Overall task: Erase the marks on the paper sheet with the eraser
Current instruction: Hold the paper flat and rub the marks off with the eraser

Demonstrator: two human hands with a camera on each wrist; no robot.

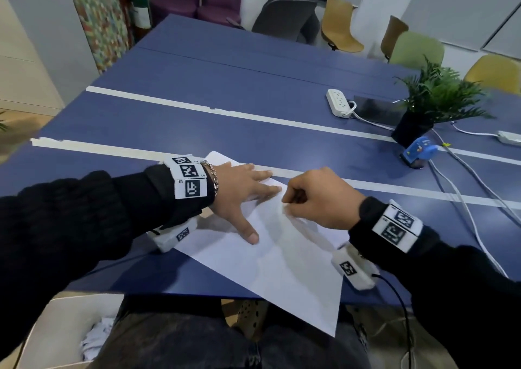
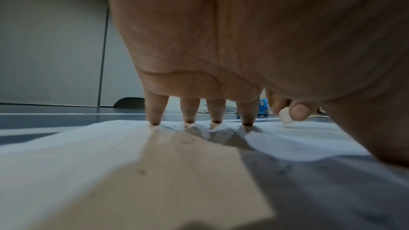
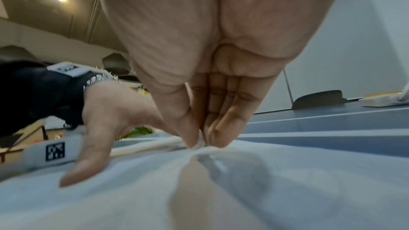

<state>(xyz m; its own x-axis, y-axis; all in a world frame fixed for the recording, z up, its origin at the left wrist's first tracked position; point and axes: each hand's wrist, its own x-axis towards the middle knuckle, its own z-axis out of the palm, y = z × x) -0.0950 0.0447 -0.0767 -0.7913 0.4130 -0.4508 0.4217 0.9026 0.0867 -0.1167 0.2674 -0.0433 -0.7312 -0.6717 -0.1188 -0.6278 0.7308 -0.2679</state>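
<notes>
Basically paper sheet [image 1: 284, 258] is thin, limp and tears or creases easily; it lies skewed on the blue table [image 1: 225, 86], near corner overhanging. It needs pinning beside the rubbing spot. Left hand [image 1: 239, 193] is spread flat on it, fingertips [image 2: 155, 121] pressing. Right hand [image 1: 318, 199] pinches the small white eraser [image 2: 286, 115] tight, tip at the paper, which bunches there.

White paper sheet [image 1: 284, 267] – blue table [image 1: 225, 92] – white tape stripes [image 1: 253, 117]
</notes>
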